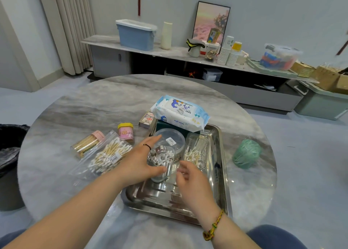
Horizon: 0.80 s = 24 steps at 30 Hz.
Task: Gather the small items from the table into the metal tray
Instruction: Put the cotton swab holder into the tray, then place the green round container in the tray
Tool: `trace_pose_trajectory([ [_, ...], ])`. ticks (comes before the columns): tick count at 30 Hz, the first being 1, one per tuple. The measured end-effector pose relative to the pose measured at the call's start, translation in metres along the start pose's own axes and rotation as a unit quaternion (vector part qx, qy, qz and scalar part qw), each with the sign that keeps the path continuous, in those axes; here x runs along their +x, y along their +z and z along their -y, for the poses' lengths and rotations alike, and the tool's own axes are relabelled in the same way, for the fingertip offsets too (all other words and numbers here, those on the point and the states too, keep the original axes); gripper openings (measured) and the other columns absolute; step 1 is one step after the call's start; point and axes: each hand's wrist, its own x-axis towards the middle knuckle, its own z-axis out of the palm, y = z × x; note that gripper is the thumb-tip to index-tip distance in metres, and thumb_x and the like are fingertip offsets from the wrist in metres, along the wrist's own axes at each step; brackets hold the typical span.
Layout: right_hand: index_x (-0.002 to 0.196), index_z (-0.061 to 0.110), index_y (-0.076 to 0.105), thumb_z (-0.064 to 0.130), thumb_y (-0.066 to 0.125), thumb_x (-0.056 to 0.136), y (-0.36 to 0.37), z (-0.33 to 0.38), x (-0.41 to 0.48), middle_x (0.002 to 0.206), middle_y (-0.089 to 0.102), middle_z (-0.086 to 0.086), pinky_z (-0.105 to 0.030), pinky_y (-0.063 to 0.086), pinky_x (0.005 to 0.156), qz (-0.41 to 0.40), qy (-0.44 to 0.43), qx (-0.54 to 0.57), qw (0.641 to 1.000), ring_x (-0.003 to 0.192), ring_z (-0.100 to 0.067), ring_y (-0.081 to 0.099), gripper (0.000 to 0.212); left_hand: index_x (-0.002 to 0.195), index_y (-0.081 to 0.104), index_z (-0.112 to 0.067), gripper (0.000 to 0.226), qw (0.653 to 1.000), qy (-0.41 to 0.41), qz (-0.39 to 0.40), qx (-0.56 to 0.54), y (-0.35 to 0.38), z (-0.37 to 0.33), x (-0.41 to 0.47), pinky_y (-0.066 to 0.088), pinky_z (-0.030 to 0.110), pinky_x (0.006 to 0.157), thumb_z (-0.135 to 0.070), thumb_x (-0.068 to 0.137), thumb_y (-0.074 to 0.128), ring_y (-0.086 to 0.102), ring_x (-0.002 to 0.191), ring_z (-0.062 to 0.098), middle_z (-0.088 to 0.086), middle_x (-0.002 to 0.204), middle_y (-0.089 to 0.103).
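Note:
The metal tray (220,173) lies on the round marble table (94,105). Inside it are a clear swab cup (162,160), a clear box of swabs (195,151), a round clear lid (171,135) and a baby wipes pack (180,113) at its far end. My left hand (139,162) wraps the swab cup from the left. To the cup's right, my right hand (192,181) hovers with fingers apart. Left of the tray lie a bag of cotton swabs (107,154), a toothpick jar (86,143), a pink jar (126,132) and a card box (146,119).
A green bundle of bands (246,153) sits right of the tray. A black bin (9,164) stands by the table's left edge. A low cabinet (188,60) with boxes and cups runs along the back wall.

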Motion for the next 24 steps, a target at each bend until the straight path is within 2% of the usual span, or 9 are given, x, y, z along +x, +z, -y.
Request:
trace_pose_trajectory([
  [4,0.101,0.023,0.056,0.011,0.049,0.088,-0.028,-0.008,-0.003,0.075,0.063,0.000,-0.033,0.052,0.073,-0.057,-0.016,0.060,0.996,0.078,-0.022,0.064,0.019,0.142,0.021,-0.027,0.080,0.999,0.026,-0.028,0.016,0.004,-0.012,0.003,0.023,0.028,0.112,-0.034,0.077,0.067,0.026,0.138,0.014,-0.005,0.152,0.024],
  [8,0.093,0.016,0.056,0.003,0.054,0.084,-0.060,-0.033,0.017,0.064,0.051,0.005,-0.012,0.042,0.054,-0.185,-0.018,0.068,0.980,0.057,-0.004,0.052,0.016,0.140,0.026,-0.027,0.073,0.999,0.010,-0.016,0.042,0.012,-0.011,0.004,0.031,0.030,0.108,-0.030,0.079,0.066,0.037,0.132,0.015,-0.003,0.148,0.032],
  [11,0.111,0.003,0.053,0.001,0.059,0.078,-0.081,-0.059,0.038,0.097,0.051,-0.012,-0.032,0.042,0.079,-0.292,0.030,0.058,0.954,0.089,-0.023,0.049,0.033,0.137,0.030,-0.028,0.073,0.999,0.001,-0.027,0.020,0.018,-0.008,0.004,0.038,0.034,0.104,-0.027,0.076,0.069,0.044,0.126,0.015,-0.001,0.143,0.039],
  [14,0.134,0.004,0.032,0.006,0.064,0.075,-0.098,-0.079,0.056,0.138,0.032,-0.020,-0.044,0.029,0.107,-0.322,0.108,0.067,0.938,0.126,-0.036,0.031,0.067,0.140,0.024,-0.027,0.086,0.998,0.014,-0.044,0.053,0.019,-0.005,0.005,0.029,0.035,0.111,-0.034,0.071,0.073,0.033,0.134,0.018,-0.003,0.149,0.029],
  [17,0.144,0.014,0.010,0.010,0.068,0.075,-0.103,-0.092,0.068,0.150,0.016,-0.015,-0.046,0.024,0.112,-0.273,0.123,0.111,0.948,0.136,-0.035,0.019,0.090,0.137,0.020,-0.040,0.084,0.983,0.098,-0.069,0.136,0.016,-0.009,0.006,0.014,0.028,0.114,-0.058,0.062,0.053,0.023,0.137,0.012,-0.012,0.146,0.024],
  [19,0.145,0.016,0.002,0.009,0.071,0.074,-0.101,-0.097,0.073,0.151,0.013,-0.014,-0.045,0.024,0.113,-0.249,0.113,0.137,0.952,0.138,-0.032,0.020,0.099,0.128,0.034,-0.034,0.070,0.952,0.176,-0.070,0.240,0.019,-0.013,0.012,0.017,0.029,0.112,-0.056,0.063,0.045,0.030,0.132,0.013,-0.002,0.138,0.047],
  [21,0.145,0.016,0.000,0.007,0.070,0.074,-0.099,-0.101,0.076,0.152,0.012,-0.014,-0.040,0.025,0.112,-0.251,0.103,0.151,0.951,0.139,-0.029,0.021,0.101,0.118,0.051,-0.027,0.061,0.914,0.221,-0.042,0.338,0.022,-0.028,0.018,0.025,0.034,0.105,-0.054,0.063,0.054,0.046,0.123,0.019,0.003,0.120,0.067],
  [23,0.145,0.016,0.000,0.006,0.070,0.074,-0.099,-0.105,0.079,0.152,0.013,-0.014,-0.038,0.027,0.110,-0.263,0.100,0.150,0.948,0.138,-0.028,0.024,0.100,0.128,0.049,-0.025,0.066,0.897,0.199,0.020,0.395,0.029,-0.046,0.023,0.027,0.034,0.112,-0.050,0.068,0.064,0.047,0.129,0.016,0.001,0.132,0.058],
  [24,0.145,0.016,0.000,0.006,0.069,0.074,-0.099,-0.107,0.080,0.152,0.014,-0.013,-0.038,0.028,0.110,-0.266,0.099,0.148,0.947,0.138,-0.028,0.025,0.100,0.138,0.035,-0.026,0.068,0.902,0.182,0.048,0.389,0.031,-0.052,0.026,0.017,0.033,0.117,-0.046,0.078,0.059,0.032,0.138,0.014,-0.001,0.147,0.041],
])
